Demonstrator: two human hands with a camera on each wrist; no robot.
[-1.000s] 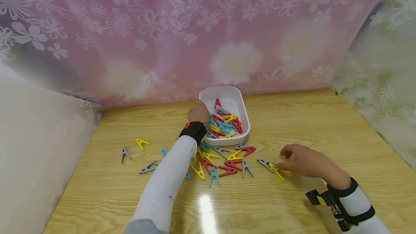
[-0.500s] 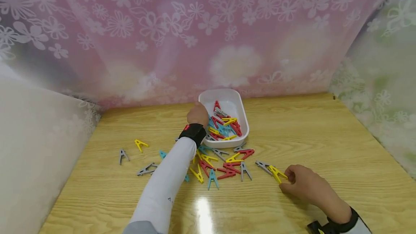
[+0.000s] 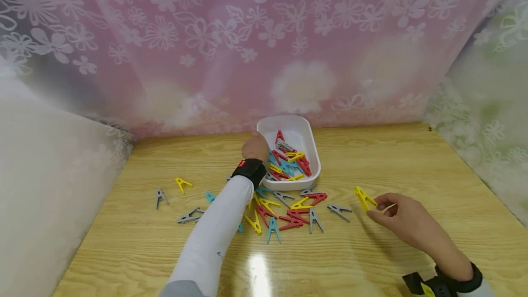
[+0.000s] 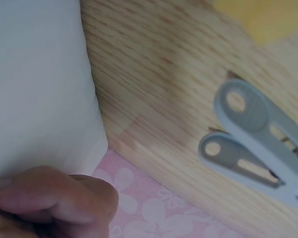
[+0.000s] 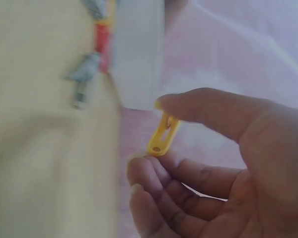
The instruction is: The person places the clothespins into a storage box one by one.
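Observation:
My right hand [image 3: 406, 217] pinches a yellow clothespin [image 3: 363, 197] between thumb and fingers, lifted over the right side of the table. The right wrist view shows the thumb on one end of this yellow clothespin [image 5: 164, 136] and the fingertips at the other. At the left side of a white plastic bin [image 3: 315, 168], my left hand [image 3: 255, 146] grips the rim. In the left wrist view its curled fingers [image 4: 64, 198] lie against the bin's wall [image 4: 39, 89]. Red, blue, yellow and metal clothespins [image 3: 288, 164] lie inside the bin.
Several loose clothespins lie before the bin, among them a blue one [image 3: 273, 229] and a red one [image 3: 291, 222]. One grey clothespin [image 3: 339, 211] lies apart to the right, others to the left. A pink floral curtain [image 3: 231, 72] hangs behind the wooden table [image 3: 371, 150].
My right hand has taken hold of the yellow clothespin beside the grey one and raised it up and to the right. My left hand stays at the bin.

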